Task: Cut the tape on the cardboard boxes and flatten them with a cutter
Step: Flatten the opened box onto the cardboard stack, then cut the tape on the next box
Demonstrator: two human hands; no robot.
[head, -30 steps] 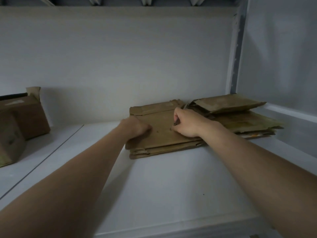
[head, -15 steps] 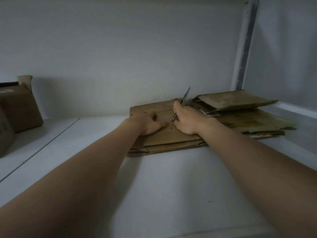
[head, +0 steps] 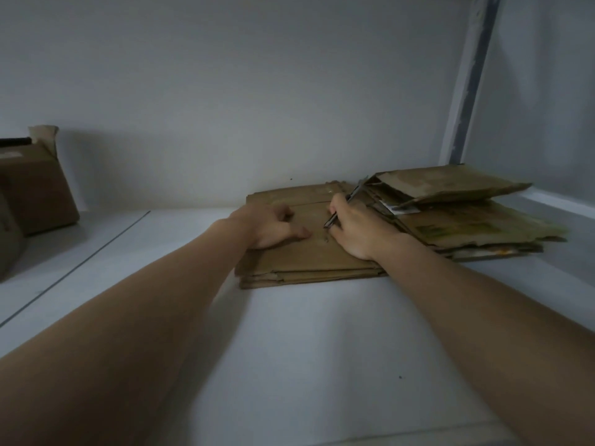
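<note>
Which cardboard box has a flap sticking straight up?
The standing box at the far left by the wall; its flap rises at the back corner. The middle stack and the right pile are flattened.

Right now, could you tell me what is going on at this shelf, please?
A person is working on a flattened cardboard box lying on the white surface. The left hand rests on the box, and the right hand grips a cutter over its far part. A pile of flattened cardboard lies just to the right. Whole boxes stand at the far left.
</note>
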